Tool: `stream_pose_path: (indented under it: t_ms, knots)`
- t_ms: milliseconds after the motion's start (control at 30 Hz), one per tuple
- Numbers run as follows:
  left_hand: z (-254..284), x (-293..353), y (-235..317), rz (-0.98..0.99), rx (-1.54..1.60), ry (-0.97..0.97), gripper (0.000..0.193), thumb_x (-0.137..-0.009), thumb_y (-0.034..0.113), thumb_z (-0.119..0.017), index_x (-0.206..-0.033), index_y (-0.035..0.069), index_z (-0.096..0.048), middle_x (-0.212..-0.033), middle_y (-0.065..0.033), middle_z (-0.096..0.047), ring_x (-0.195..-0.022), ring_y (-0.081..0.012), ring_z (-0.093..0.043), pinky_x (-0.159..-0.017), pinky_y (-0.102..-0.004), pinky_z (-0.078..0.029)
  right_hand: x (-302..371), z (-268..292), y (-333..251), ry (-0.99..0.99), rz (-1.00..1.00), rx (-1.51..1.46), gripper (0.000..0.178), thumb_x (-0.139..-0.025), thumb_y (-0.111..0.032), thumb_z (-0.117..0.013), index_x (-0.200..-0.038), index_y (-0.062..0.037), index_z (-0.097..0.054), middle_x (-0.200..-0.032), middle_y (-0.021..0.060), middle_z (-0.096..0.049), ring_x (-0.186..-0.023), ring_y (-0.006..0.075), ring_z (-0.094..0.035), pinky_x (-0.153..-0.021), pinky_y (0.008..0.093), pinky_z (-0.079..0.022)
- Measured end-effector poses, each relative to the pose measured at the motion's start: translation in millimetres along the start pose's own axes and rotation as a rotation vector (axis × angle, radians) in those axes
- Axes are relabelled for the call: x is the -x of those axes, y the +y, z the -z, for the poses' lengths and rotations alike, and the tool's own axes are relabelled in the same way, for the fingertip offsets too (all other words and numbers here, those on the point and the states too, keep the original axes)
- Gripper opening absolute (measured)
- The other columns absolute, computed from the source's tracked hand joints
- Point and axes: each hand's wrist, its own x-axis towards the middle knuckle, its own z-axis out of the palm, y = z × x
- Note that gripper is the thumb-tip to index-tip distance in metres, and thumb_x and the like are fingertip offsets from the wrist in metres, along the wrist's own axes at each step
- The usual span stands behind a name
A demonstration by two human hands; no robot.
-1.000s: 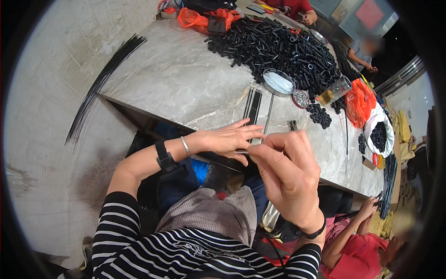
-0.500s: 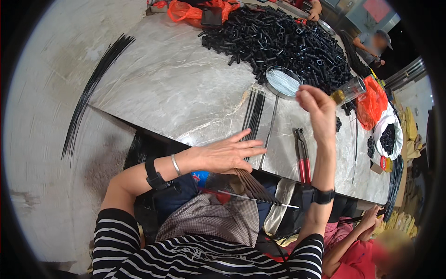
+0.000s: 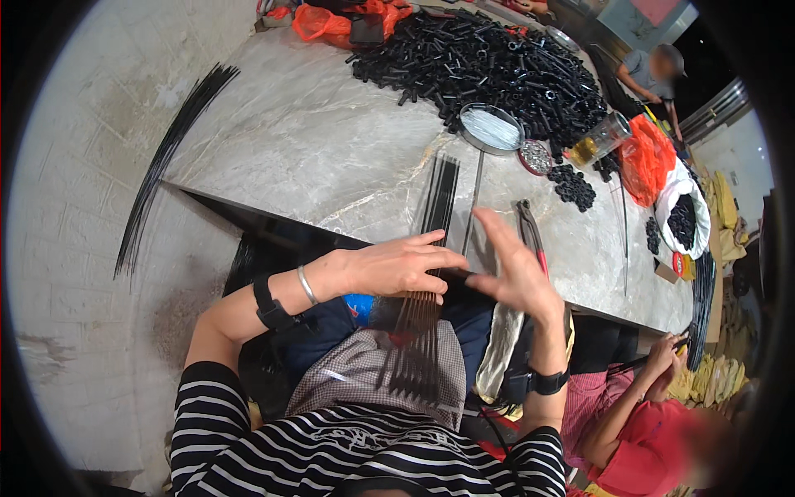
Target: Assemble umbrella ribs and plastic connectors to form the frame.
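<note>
My left hand [image 3: 396, 269], with a metal bangle and a black strap at its wrist, is closed around a bundle of thin black rods [image 3: 440, 195]. Their far part lies on the table, and their near ends [image 3: 416, 364] fan out, blurred, over the checked cloth on my lap. Close to the left fingertips, my right hand [image 3: 517, 273] is open, thumb and fingers apart, with nothing visible in it. Beside it lie red-handled pincers [image 3: 530, 232], partly covered by that hand. A round dish of thin white pieces [image 3: 492, 128] stands beyond the rods.
Black tubular parts [image 3: 489, 70] form a big heap at the back. A small dish of shiny bits [image 3: 536, 157], a jar [image 3: 600, 139] and a red bag [image 3: 646, 161] stand to the right. Another rod bundle [image 3: 170, 166] hangs over the left edge. A co-worker in red [image 3: 642, 447] sits at right.
My right hand has come down from beside the white-piece dish toward my left hand, its pinch now opened. The rods' near ends have swung and spread over my lap.
</note>
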Motion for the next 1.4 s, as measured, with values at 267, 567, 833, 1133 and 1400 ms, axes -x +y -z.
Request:
stream_pose_path:
  t_ms: [267, 567, 833, 1133, 1400]
  knots:
    - [14.4, -27.8, 59.9, -0.020, 0.015, 0.212, 0.020, -0.078, 0.020, -0.070, -0.094, 0.008, -0.066, -0.121, -0.0168, -0.050, -0.104, -0.0326, -0.057, -0.078, -0.0394, -0.053, 12.5, -69.1, -8.3, 0.323, 0.228, -0.172, 0.099, -0.059, -0.020, -0.084, -0.143, -0.0064, -0.033, -0.152, 0.0166, -0.024, -0.142, 0.0355, -0.018, -0.115, 0.0461, -0.020]
    - [-1.9, -15.3, 94.6, 0.151, 0.286, 0.560, 0.039, -0.078, 0.011, -0.072, -0.113, 0.007, -0.057, -0.125, -0.0141, -0.049, -0.114, -0.0291, -0.053, -0.099, -0.0370, -0.043, 26.1, -81.0, -20.5, 0.428, 0.161, -0.506, 0.070, -0.067, -0.012, -0.077, -0.130, -0.0019, -0.046, -0.125, 0.0155, -0.053, -0.119, 0.0274, -0.052, -0.102, 0.0377, -0.039]
    - [-114.4, -1.6, 73.8, 0.882, 1.887, 0.769, 0.069, -0.082, 0.067, -0.056, -0.114, 0.006, -0.049, -0.107, -0.0081, -0.055, -0.098, -0.0196, -0.059, -0.083, -0.0383, -0.052, 44.6, -77.2, -22.0, 0.489, 0.292, -0.204, 0.044, -0.060, -0.005, -0.081, -0.101, -0.0039, -0.065, -0.112, 0.0114, -0.065, -0.122, 0.0311, -0.052, -0.105, 0.0435, -0.037]
    - [-112.7, -36.6, 74.0, 0.759, 2.097, 0.908, 0.076, -0.076, 0.074, -0.053, -0.116, 0.009, -0.053, -0.109, -0.0085, -0.059, -0.101, -0.0219, -0.059, -0.087, -0.0400, -0.050, 75.2, -78.8, -11.5, 0.426, 0.245, -0.158, 0.041, -0.057, -0.004, -0.081, -0.096, -0.0098, -0.070, -0.109, 0.0032, -0.068, -0.121, 0.0257, -0.054, -0.110, 0.0468, -0.028]
    - [-137.4, -47.6, 80.1, 1.048, 2.102, 1.243, 0.066, -0.091, 0.061, -0.045, -0.107, -0.002, -0.055, -0.074, -0.0062, -0.058, -0.069, -0.0226, -0.058, -0.068, -0.0377, -0.054, 148.7, -90.6, -16.1, 0.251, 0.262, -0.457, 0.036, -0.055, -0.008, -0.085, -0.090, -0.0082, -0.073, -0.101, 0.0059, -0.071, -0.119, 0.0256, -0.056, -0.111, 0.0499, -0.025]
